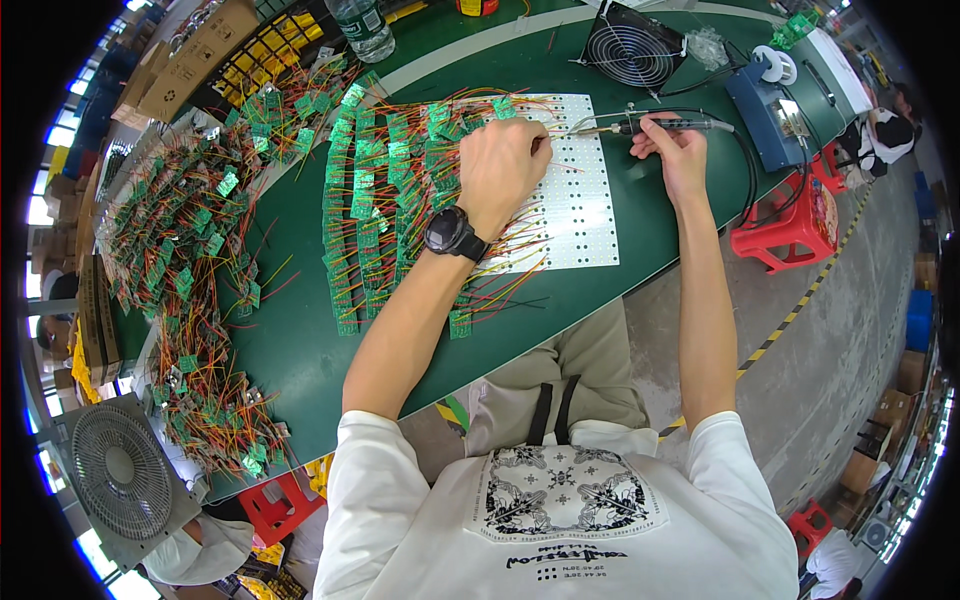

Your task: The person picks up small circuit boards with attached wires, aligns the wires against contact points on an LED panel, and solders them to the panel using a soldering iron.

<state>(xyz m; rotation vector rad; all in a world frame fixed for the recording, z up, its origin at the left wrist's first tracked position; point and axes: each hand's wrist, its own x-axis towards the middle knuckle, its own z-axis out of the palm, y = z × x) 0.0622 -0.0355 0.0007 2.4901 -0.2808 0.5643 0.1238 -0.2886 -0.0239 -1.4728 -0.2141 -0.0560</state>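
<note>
My right hand [675,150] is closed around the handle of a soldering iron [625,126], whose tip points left over a white perforated board [590,225]. My left hand [505,165] is curled above that board's left part, close to the iron's tip. Its fingertips are hidden, so I cannot tell what they hold. Left of it, strips of small green circuit boards [340,215] lie in several columns, with red, yellow and black wires pointing right. Some wires [515,240] overlap the white board below my left hand.
A large heap of wired green boards [185,230] covers the table's left side. A black fan [628,52] stands at the back, near a blue box [775,115] with a white spool and cables. A water bottle [362,28] stands far left; a red stool [795,225] stands right.
</note>
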